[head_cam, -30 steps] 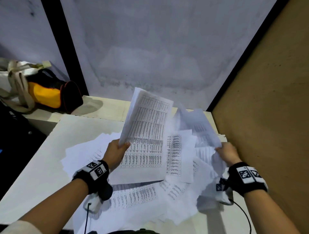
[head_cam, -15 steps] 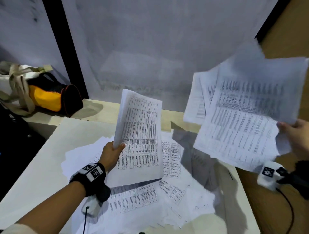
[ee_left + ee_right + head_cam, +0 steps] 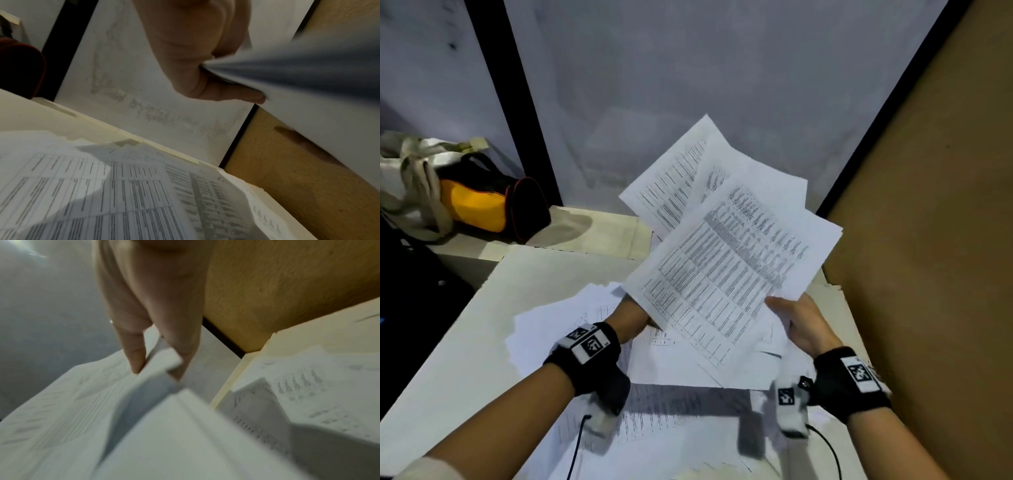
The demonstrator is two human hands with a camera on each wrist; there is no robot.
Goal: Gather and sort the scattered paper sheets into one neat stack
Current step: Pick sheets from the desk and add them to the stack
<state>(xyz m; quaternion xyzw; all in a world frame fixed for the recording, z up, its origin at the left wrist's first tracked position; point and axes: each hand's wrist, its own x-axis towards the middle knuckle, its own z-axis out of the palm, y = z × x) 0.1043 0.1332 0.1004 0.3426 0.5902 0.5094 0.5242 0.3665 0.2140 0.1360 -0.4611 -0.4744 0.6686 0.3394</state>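
Head view: two hands up over the counter (image 3: pixel 482 329), both on one fanned bundle of sheets (image 3: pixel 726 253) held in the air, tilted, top edges pointing away toward the back wall. At least three sheets show in the fan; exact count can't be read since they overlap. Left hand (image 3: pixel 631 317) is mostly hidden under the bundle's lower left edge; the left wrist view shows it (image 3: pixel 197 53) pinching the paper edge, thumb on one side, fingers (image 3: pixel 242 95) on the other. Right hand (image 3: pixel 803 325) grips the lower right corner; the right wrist view shows two fingers (image 3: pixel 133 353) clamping a sheet corner. Sheets are white, printed with dense black tables, text too small to read. More loose sheets (image 3: pixel 571 325) lie overlapped and skewed on the counter below, number unclear, partly in shadow and cut off at the bottom of the frame. One yellow and black bag (image 3: pixel 486 202) sits at far left on a ledge, with a beige strap draped over it. Both wrist views are motion-blurred.
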